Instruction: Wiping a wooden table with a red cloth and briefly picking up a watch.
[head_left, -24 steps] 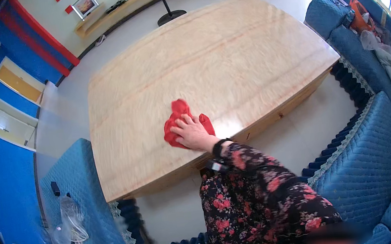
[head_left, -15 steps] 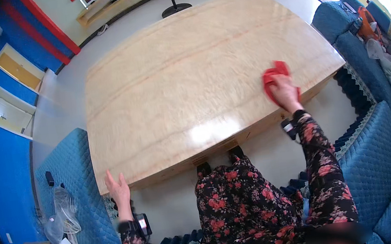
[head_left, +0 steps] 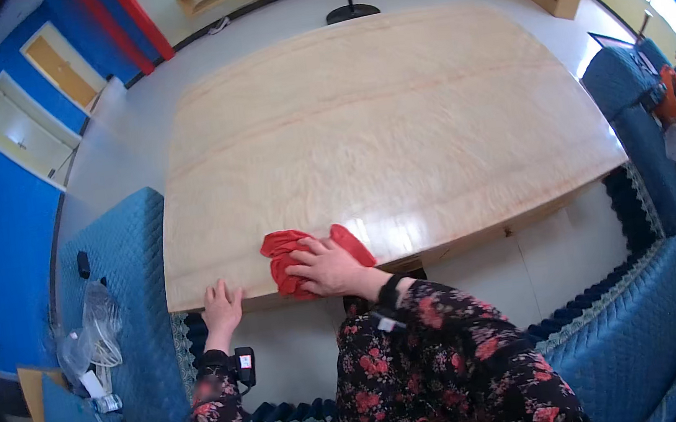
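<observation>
A large wooden table [head_left: 380, 138] with a glossy, pale-grained top stretches out before me. Near its front edge, left of the middle, a crumpled red cloth [head_left: 283, 256] lies flat against the top. My right hand [head_left: 330, 269] presses down on the cloth and grips it, fingers pointing left; some of the cloth is hidden under the palm. To the left, close to the table's front left corner, the fingertips of my left hand [head_left: 222, 311] rest on the front edge, apart and holding nothing.
Blue quilted sofas [head_left: 123, 279] flank the table. Clear plastic bags [head_left: 101, 320] and a small black item [head_left: 83, 263] lie on the left sofa. An orange bag [head_left: 669, 99] is on the right one. Beyond the table's far edge stands a round black stand base [head_left: 352, 13].
My right hand has swept the red cloth from the table's right side leftward along the front edge. My left hand has shifted slightly right and now touches the edge. The view has turned.
</observation>
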The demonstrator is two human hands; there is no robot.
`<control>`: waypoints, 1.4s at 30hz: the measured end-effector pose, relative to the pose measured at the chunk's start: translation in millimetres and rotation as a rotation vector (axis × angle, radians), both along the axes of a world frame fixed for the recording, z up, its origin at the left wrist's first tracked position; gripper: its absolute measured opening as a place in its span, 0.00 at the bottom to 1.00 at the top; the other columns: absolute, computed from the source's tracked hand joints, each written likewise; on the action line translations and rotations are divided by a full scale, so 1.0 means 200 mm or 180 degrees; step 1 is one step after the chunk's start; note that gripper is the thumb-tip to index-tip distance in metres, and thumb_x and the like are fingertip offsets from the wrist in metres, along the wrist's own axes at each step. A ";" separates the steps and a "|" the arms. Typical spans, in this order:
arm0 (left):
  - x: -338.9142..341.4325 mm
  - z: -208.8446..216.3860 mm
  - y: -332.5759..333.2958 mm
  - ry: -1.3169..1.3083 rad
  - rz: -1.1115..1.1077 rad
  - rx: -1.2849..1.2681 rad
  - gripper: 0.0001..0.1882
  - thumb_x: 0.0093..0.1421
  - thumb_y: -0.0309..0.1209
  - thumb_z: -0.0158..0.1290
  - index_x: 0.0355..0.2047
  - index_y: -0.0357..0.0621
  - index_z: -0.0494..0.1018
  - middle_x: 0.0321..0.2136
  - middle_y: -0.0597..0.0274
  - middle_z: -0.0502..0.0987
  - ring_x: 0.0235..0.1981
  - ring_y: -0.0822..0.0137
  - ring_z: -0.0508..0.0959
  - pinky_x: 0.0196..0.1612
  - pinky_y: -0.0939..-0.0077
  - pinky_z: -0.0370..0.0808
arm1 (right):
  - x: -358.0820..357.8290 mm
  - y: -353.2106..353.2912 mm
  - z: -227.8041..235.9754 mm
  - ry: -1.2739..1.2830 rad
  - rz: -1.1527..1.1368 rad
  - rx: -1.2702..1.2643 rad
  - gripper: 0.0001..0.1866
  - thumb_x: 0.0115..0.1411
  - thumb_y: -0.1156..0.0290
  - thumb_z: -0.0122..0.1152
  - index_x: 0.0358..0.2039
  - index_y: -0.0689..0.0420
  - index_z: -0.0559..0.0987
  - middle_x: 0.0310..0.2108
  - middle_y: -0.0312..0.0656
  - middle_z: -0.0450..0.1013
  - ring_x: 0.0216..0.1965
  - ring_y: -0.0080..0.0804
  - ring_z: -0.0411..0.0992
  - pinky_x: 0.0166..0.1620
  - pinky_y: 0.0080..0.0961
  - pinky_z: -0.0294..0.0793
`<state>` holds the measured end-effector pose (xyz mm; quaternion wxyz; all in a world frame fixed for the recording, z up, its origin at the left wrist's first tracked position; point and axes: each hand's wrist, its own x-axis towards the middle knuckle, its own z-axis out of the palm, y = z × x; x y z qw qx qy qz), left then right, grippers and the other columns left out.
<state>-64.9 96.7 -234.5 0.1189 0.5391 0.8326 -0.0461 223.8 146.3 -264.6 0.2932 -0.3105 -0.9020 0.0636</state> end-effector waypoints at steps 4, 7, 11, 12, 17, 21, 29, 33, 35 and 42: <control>-0.29 -0.08 -0.02 -0.0134 0.0049 0.0794 0.29 0.59 0.50 0.48 0.55 0.45 0.65 0.52 0.45 0.67 0.54 0.48 0.67 0.54 0.48 0.63 | 0.43 0.26 0.15 0.0052 -0.0331 -0.1052 0.09 0.48 0.69 0.56 0.33 0.51 0.79 0.34 0.43 0.75 0.44 0.44 0.70 0.49 0.38 0.70; -0.39 -0.21 0.07 0.0069 0.0136 0.1471 0.27 0.61 0.46 0.48 0.55 0.43 0.64 0.53 0.45 0.66 0.55 0.48 0.66 0.54 0.48 0.62 | 1.08 0.50 0.04 0.0469 -0.2049 -0.0111 0.13 0.48 0.73 0.57 0.37 0.56 0.77 0.40 0.47 0.74 0.45 0.43 0.71 0.50 0.38 0.70; -0.17 -0.26 0.22 0.0785 0.0584 0.1638 0.27 0.62 0.47 0.47 0.56 0.45 0.62 0.56 0.45 0.62 0.58 0.48 0.61 0.56 0.49 0.59 | 1.86 0.64 -0.03 -0.0967 -0.4024 -0.0838 0.27 0.59 0.56 0.52 0.58 0.48 0.65 0.55 0.46 0.66 0.56 0.45 0.63 0.59 0.40 0.59; -0.17 -0.23 0.20 0.0751 0.0645 0.1632 0.27 0.62 0.47 0.47 0.56 0.45 0.62 0.56 0.45 0.62 0.58 0.48 0.61 0.56 0.49 0.59 | 1.89 0.68 -0.03 -0.1229 -0.4536 -0.1098 0.28 0.61 0.51 0.46 0.60 0.46 0.63 0.58 0.46 0.63 0.57 0.46 0.61 0.60 0.41 0.58; -0.13 -0.22 0.18 0.0921 0.0551 0.1756 0.26 0.62 0.46 0.47 0.55 0.45 0.63 0.56 0.45 0.61 0.59 0.48 0.60 0.57 0.50 0.57 | 1.60 1.19 0.04 -0.0629 -0.4739 -0.0980 0.24 0.59 0.51 0.46 0.52 0.48 0.71 0.50 0.47 0.71 0.52 0.47 0.68 0.55 0.40 0.64; -0.14 -0.16 0.18 0.0907 0.0687 0.1653 0.25 0.62 0.44 0.46 0.55 0.45 0.62 0.56 0.46 0.61 0.59 0.48 0.60 0.57 0.50 0.57 | 0.45 1.42 0.20 -0.0434 -0.2790 0.0230 0.11 0.56 0.59 0.52 0.29 0.50 0.79 0.29 0.44 0.76 0.37 0.40 0.74 0.44 0.39 0.70; -0.19 -0.18 0.14 0.0750 0.0783 0.1509 0.25 0.61 0.43 0.47 0.55 0.46 0.62 0.58 0.48 0.61 0.60 0.49 0.59 0.57 0.50 0.56 | -0.08 0.41 0.02 -0.0014 0.2051 -0.0403 0.20 0.51 0.60 0.59 0.47 0.45 0.75 0.51 0.38 0.68 0.58 0.46 0.60 0.54 0.46 0.64; -0.18 -0.17 0.18 0.0778 0.0720 0.1561 0.25 0.60 0.42 0.48 0.56 0.46 0.62 0.57 0.47 0.61 0.61 0.49 0.58 0.57 0.48 0.56 | 0.61 0.76 0.14 -0.0006 -0.0881 -0.0465 0.11 0.48 0.73 0.58 0.35 0.52 0.78 0.40 0.42 0.75 0.42 0.35 0.73 0.42 0.29 0.73; -0.19 -0.17 0.15 0.0851 0.0713 0.1585 0.26 0.60 0.42 0.48 0.55 0.45 0.62 0.57 0.46 0.61 0.61 0.48 0.58 0.57 0.49 0.56 | 0.95 1.02 0.07 -0.0280 -0.1839 -0.0282 0.19 0.56 0.67 0.54 0.50 0.49 0.72 0.48 0.45 0.71 0.48 0.41 0.70 0.48 0.34 0.70; -0.17 -0.13 0.12 0.0816 0.0753 0.1602 0.26 0.60 0.42 0.48 0.55 0.45 0.62 0.57 0.46 0.61 0.61 0.48 0.57 0.58 0.50 0.54 | 0.25 1.39 0.17 -0.0348 -0.2842 -0.0758 0.13 0.57 0.59 0.51 0.37 0.50 0.78 0.37 0.43 0.76 0.41 0.41 0.74 0.44 0.41 0.72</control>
